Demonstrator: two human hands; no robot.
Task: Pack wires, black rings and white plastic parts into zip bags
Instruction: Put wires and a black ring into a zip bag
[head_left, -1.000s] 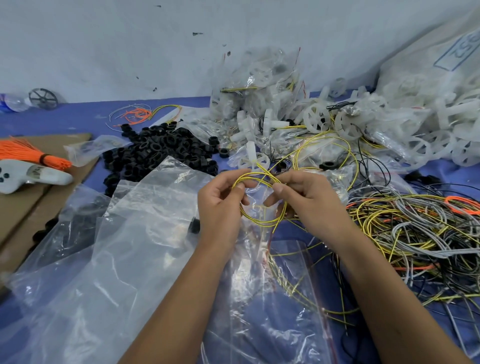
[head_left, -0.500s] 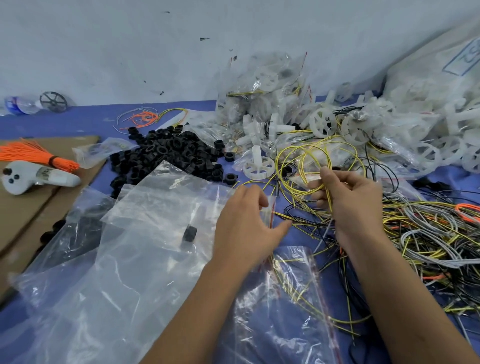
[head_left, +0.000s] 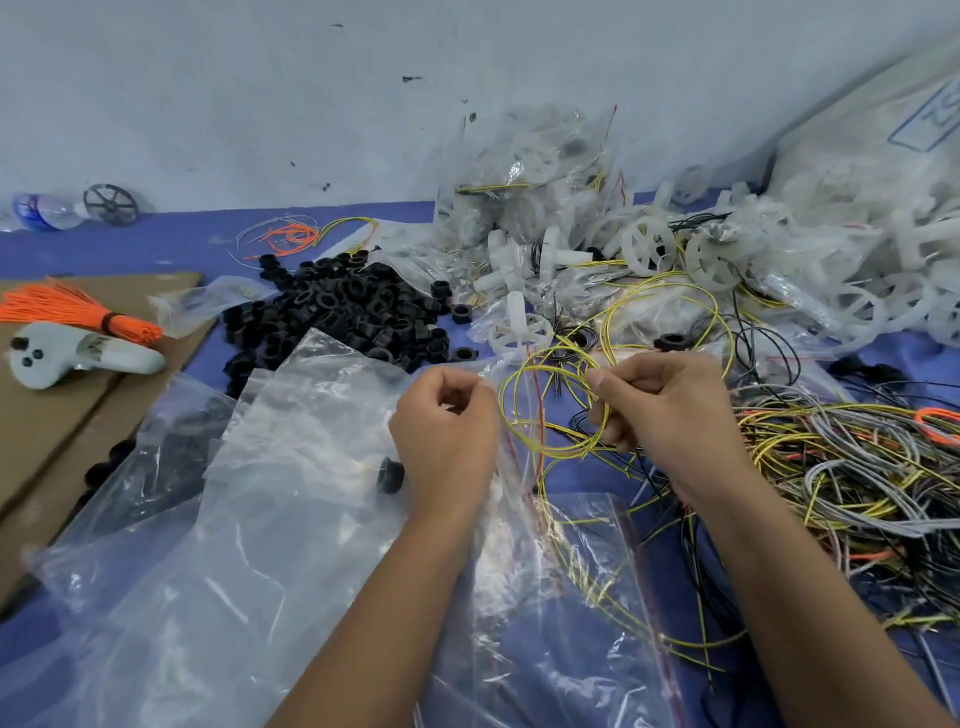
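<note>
Over the blue tabletop (head_left: 171, 244), the right hand (head_left: 670, 410) pinches a coiled yellow wire (head_left: 524, 379) in its grip beside the left hand (head_left: 447, 436), which pinches a clear zip bag (head_left: 509, 499) by its red-striped mouth.

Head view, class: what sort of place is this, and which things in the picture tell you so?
Probably a small hand-packing or assembly workbench. Loose stock lies in bulk: a heap of black rings, piled white plastic parts and tangled wires, with empty zip bags spread ready for filling.
</note>
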